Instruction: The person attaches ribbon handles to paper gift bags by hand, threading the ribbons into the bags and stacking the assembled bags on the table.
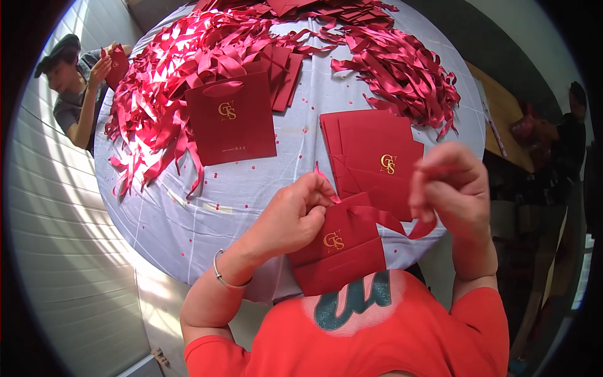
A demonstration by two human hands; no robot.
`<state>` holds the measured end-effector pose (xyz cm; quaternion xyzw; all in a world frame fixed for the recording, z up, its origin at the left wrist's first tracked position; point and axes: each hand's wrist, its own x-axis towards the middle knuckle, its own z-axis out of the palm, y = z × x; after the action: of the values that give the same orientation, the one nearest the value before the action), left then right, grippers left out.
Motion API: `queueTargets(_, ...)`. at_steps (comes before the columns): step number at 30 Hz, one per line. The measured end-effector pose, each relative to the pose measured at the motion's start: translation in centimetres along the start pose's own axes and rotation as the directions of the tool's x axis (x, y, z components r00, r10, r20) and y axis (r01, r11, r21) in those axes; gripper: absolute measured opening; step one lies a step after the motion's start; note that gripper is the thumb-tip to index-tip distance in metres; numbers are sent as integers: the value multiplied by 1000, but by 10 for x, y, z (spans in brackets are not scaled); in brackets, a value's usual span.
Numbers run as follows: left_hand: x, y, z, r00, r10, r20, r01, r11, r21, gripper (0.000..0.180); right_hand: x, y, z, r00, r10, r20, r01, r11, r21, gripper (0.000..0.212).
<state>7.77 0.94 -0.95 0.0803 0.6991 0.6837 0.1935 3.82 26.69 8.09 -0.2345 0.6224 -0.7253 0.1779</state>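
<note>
A flat dark-red paper gift bag (342, 257) with a gold emblem lies at the table's near edge, close to my chest. My left hand (292, 217) is closed on its upper left edge, thumb and fingers pinched together, with a short ribbon tip sticking up beside them. From the bag's top a red satin ribbon (392, 221) runs in a loose loop to the right. My right hand (455, 188), raised and a little blurred, pinches the ribbon toward its end. Just beyond the bag is a stack of flat red bags (370, 147), partly behind my right hand.
Finished-looking bags with ribbon handles (235, 132) pile up at the left. Loose red ribbons (402, 75) lie at the back right, with more flat bags (352, 11) behind. Small red dots dot the white tablecloth (251, 195). Another person (78, 94) holds a red bag at far left.
</note>
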Motion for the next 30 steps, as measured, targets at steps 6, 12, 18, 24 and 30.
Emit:
queueTargets(6,0,0,-3,999,25,23,-25,999,21,35,28,53,15,937,-203,285,340,725,-599,12)
queueTargets(12,-6,9,-6,998,65,-16,-64,996,66,27,28,74,19,952,-129,277,277,745,-606,13)
queueTargets(18,-19,28,-21,979,203,9,-177,827,534,15,30,73,15,955,-82,286,250,741,-623,12)
queueTargets(24,-21,21,-43,986,88,140,-131,931,340,21,29,69,16,958,-45,284,231,711,-664,13)
queueTargets(30,-14,22,-50,958,-234,164,184,945,272,18,32,75,18,966,-80,246,225,728,-647,15)
